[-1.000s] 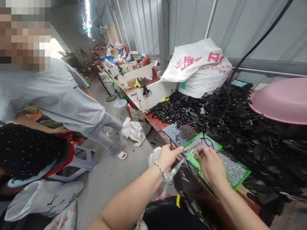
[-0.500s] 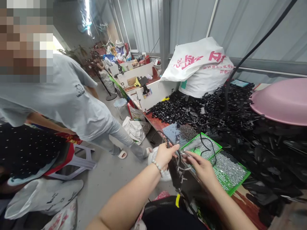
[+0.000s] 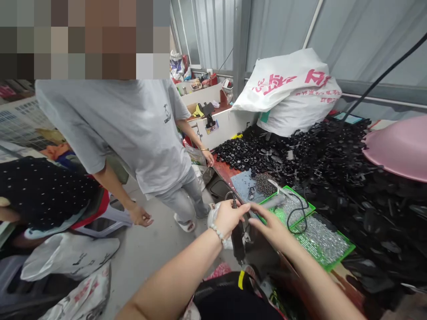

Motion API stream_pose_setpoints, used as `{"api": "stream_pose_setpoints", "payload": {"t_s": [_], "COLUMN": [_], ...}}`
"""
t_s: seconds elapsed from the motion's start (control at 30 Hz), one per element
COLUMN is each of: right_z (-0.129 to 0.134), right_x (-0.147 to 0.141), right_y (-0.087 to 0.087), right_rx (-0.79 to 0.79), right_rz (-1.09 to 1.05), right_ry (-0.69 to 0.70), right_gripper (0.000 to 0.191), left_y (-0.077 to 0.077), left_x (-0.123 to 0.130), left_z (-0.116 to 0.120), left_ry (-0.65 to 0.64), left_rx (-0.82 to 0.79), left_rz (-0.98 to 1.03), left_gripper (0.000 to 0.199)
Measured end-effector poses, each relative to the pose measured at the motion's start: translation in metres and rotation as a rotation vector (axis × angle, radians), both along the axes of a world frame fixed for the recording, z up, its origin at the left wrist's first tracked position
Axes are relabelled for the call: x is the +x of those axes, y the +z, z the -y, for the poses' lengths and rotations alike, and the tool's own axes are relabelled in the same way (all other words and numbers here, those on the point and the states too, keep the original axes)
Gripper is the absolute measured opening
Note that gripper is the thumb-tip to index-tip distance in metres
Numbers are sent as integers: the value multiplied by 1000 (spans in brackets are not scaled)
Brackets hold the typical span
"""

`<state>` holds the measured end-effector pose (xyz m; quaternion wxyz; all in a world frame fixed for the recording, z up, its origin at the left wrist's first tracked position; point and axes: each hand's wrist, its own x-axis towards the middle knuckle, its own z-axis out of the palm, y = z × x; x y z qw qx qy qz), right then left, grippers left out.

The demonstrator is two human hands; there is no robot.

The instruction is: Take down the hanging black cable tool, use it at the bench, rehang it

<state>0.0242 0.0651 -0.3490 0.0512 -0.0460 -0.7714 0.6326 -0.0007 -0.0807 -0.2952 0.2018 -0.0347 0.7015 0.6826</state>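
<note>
Standing co-worker [image 3: 136,142]: in a grey T-shirt at 10 o'clock from the hands, in the aisle, apart from them.
Heap of black plastic parts [image 3: 320,160]: at 2 o'clock, spread over the bench, probably to be within arm's reach.
White woven sack [image 3: 290,98]: at 1 o'clock, propped behind the heap, seemingly out of the way.
Pink basin [image 3: 400,149]: at 2 o'clock, tilted on the heap's far side.
Green trays [image 3: 343,258]: at 3 o'clock, near the right forearm; their rims likely stop the small silvery pieces [image 3: 325,238] scattering.
Right hand [image 3: 271,227]: just beside the left, thumb and forefinger parted, nothing visible between them; whether it touches the left is unclear.
Left hand [image 3: 229,220]: fingers closed around the tool's corded end, apparently to steady it.
Black handheld tool [image 3: 238,244]: below the left fist, body pointing to 6 o'clock.
</note>
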Motion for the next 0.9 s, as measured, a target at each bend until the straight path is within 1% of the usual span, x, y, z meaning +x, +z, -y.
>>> {"api": "stream_pose_setpoints", "payload": {"t_s": [0.03, 0.07, 0.13, 0.2, 0.27, 0.33, 0.4, 0.47, 0.53, 0.57, 0.63, 0.73, 0.83, 0.9], "right_z": [11, 20, 28, 24, 13, 0, -12, -22, -28, -30, -32, -32, -32, -33], "right_x": [14, 24, 31, 27, 23, 25, 31, 38, 45, 47, 52, 58, 59, 56], "right_y": [-5, -8, -11, -6, 6, 24, 43, 63, 82, 92, 110, 138, 165, 181], "right_rx": [36, 53, -7, -139, -259, -299, -262, -191, -135, -112, -59, 20, -23, -66], "right_rz": [16, 24, 17, 1, 16, 21, -8, -45, -67, -77, -98, -188, -324, -363], "right_ry": [40, 49, -64, -156, -190, -215, -249, -301, -344, -361, -386, -502, -626, -646], "right_gripper": [36, 32, 34, 39, 44, 45, 44, 45, 47, 48, 48, 39, 29, 26], "left_y": [-1, -1, -3, -5, -7, -8, -8, -10, -18, -25, -45, -85, -122, -141], "left_x": [0, 1, 0, 0, 1, 4, 9, 12, 14, 15, 14, 13, 18, 26], "left_z": [2, 4, 11, 20, 32, 48, 66, 87, 112, 126, 157, 208, 255, 283], "left_ry": [-3, -6, -14, -26, -60, -143, -269, -383, -435, -437, -403, -277, -165, -120], "left_rx": [-16, -40, -99, -137, -154, -168, -189, -226, -306, -355, -458, -623, -745, -771], "left_rz": [-6, -13, -30, -55, -86, -121, -136, -116, -77, -61, -28, 40, 155, 227], "left_gripper": [33, 33, 32, 32, 32, 30, 27, 24, 24, 25, 29, 28, 27, 27]}}
